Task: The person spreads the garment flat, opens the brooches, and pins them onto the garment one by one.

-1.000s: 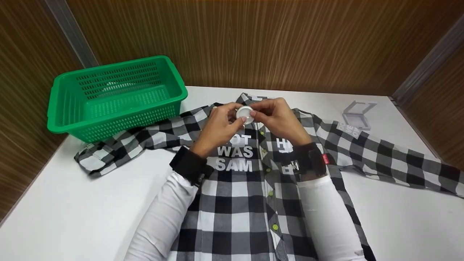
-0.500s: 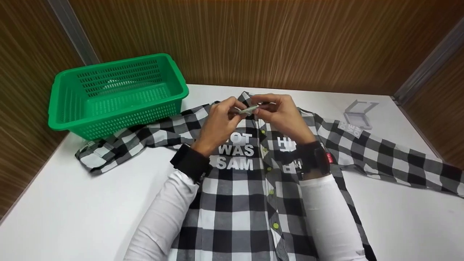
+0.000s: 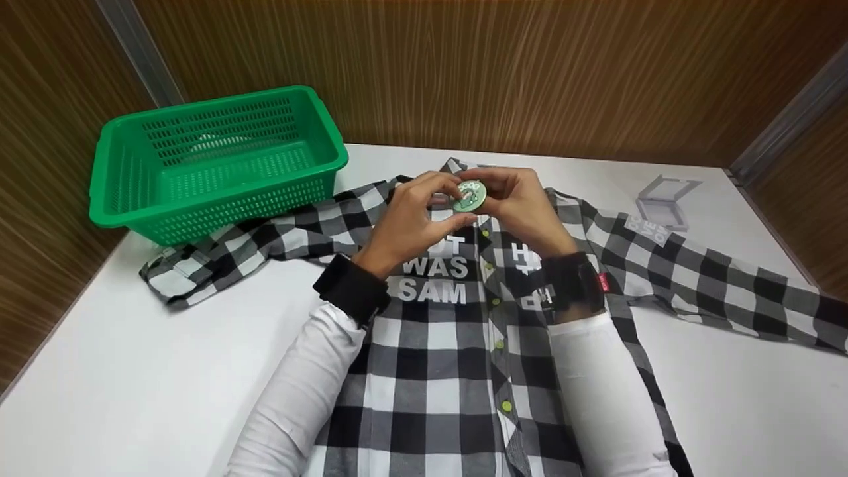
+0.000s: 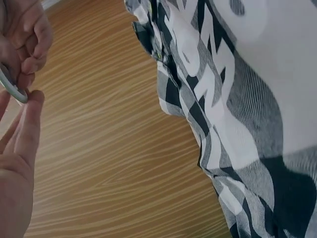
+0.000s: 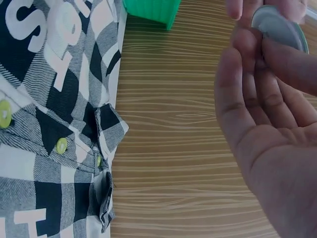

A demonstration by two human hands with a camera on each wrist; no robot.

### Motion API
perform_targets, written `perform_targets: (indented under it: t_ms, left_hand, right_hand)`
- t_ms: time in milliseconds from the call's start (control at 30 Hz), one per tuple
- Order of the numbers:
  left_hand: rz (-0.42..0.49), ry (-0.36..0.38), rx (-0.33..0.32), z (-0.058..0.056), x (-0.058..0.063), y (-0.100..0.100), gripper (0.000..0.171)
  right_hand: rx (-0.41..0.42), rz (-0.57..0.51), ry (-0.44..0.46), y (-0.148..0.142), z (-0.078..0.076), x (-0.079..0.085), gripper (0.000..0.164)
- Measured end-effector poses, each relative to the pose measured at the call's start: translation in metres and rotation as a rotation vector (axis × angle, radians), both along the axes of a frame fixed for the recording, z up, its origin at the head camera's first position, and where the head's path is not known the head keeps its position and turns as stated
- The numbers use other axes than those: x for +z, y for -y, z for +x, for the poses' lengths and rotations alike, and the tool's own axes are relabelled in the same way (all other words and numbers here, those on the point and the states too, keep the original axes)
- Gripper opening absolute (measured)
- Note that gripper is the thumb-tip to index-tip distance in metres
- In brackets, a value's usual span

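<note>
A small round badge (image 3: 469, 197) with a pale green, patterned face is held between both hands above the collar of a black-and-white checked shirt (image 3: 424, 358). My left hand (image 3: 421, 212) holds it by the edge, a fingertip over its face. From the other side my right hand (image 3: 523, 205) pinches it between thumb and fingers. The silvery back of the badge (image 5: 280, 29) shows in the right wrist view, under the right thumb; whatever is behind the thumb is hidden. The left wrist view catches only the rim of the badge (image 4: 14, 89) at its left edge.
On the left a green plastic basket (image 3: 218, 179) stands by the shirt's sleeve, with something pale near its back wall. An open clear case (image 3: 666, 202) lies at the back right of the white table (image 3: 132, 371). A wood-grain panel (image 3: 464, 73) rises behind.
Between my hands the badge has turned over: its whitish back faced up, then it was edge-on, and now its green face shows. It has shifted slightly to the right.
</note>
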State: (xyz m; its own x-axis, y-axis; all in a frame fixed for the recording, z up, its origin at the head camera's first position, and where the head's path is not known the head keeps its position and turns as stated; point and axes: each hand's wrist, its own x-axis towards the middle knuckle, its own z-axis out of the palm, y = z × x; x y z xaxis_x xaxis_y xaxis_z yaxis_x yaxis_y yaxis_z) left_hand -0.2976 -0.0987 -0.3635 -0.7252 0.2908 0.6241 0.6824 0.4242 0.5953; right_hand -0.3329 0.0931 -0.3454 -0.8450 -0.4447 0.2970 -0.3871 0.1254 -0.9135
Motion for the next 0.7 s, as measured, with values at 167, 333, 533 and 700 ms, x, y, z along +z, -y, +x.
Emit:
perform_targets:
  t_ms: [167,333,533,700]
  left_hand:
    - [-0.006,-0.002,0.027,-0.0010,0.0012,0.0010,0.026]
    - [-0.011,0.035,0.031,-0.0010,0.0028,0.0001,0.036]
    - [-0.089,0.087,0.041,-0.0025,0.0034,0.0011,0.037]
    - [-0.127,0.136,0.043,-0.0041,-0.0002,0.0030,0.038]
  right_hand:
    - [-0.025,0.012,-0.014,0.0029,-0.0016,-0.0015,0.036]
    - [-0.060,0.006,-0.020,0.0016,-0.0019,-0.0023,0.038]
    - [-0.072,0.005,0.022,0.0030,-0.0034,-0.0040,0.041]
    - [-0.089,0.050,0.035,0.0021,-0.0061,-0.0078,0.041]
